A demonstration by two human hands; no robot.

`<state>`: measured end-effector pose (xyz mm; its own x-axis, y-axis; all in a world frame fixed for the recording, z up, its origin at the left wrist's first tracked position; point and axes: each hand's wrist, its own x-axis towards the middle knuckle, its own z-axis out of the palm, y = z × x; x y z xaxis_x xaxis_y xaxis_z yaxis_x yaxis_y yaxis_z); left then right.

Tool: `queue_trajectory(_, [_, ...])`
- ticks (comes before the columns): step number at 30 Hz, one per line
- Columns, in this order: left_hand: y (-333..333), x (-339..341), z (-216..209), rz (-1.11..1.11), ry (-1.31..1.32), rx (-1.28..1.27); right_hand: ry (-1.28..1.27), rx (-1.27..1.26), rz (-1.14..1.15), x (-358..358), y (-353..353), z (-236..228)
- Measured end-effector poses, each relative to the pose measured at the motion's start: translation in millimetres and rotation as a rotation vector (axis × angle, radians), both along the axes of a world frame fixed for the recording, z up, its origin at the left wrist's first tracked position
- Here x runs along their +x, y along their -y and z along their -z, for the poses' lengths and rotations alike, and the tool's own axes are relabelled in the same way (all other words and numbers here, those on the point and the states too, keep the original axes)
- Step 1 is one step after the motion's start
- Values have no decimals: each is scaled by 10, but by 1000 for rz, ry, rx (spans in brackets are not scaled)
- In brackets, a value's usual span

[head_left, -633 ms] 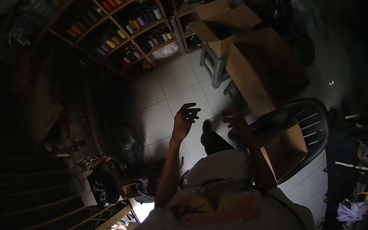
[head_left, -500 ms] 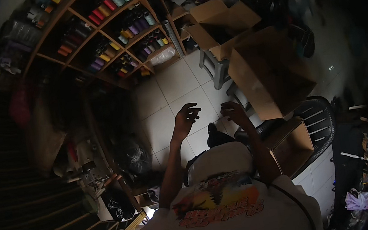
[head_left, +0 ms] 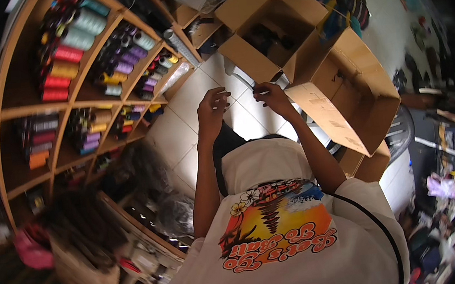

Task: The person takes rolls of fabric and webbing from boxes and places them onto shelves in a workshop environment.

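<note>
- While the left hand [head_left: 213, 107] hangs above the pale, square-tiled floor [head_left: 181, 122], its fingers are loosely bent and parted, with nothing that I can see in them.
- The right hand [head_left: 272, 97], apart from the left, is half curled and looks empty too.
- Nearest the right hand is an open brown cardboard box with spread flaps [head_left: 244, 59]; whether they touch, I can't tell.
- Beside that, a second, tilted brown cardboard box [head_left: 329, 115] gapes; I'd keep the right forearm wide of its jutting flap.
- Leftward, a brown wooden shelf [head_left: 30, 111] holds coloured thread spools [head_left: 89, 21]; tucked elbows would suit this tight spot.
</note>
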<state>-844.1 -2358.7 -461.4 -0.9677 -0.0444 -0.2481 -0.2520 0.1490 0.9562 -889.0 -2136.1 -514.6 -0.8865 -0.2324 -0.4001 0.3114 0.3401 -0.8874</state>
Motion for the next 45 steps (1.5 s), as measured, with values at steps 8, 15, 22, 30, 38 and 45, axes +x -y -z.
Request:
queue_trajectory(8, [6, -1790, 135, 440, -16, -170, 43, 17, 533, -587, 122, 75])
queue_trajectory(15, [-604, -2782, 791, 591, 88, -202, -12, 238, 819, -1399, -9, 543])
queue_trajectory(22, [-1441, -3560, 1807, 855, 53, -689, 250, 491, 928, -1892, -201, 2245])
queue_trajectory(30, [-1580, -3561, 2793, 732, -140, -1143, 286, -5, 785, -2399, -270, 2789])
queue_trajectory(38, [-1370, -3527, 2407, 1020, 83, -1111, 320, 120, 842, -2412, -286, 2737])
queue_trajectory(45, [-1029, -3446, 1730, 872, 38, -610, -103, 202, 942, -2600, -453, 2444])
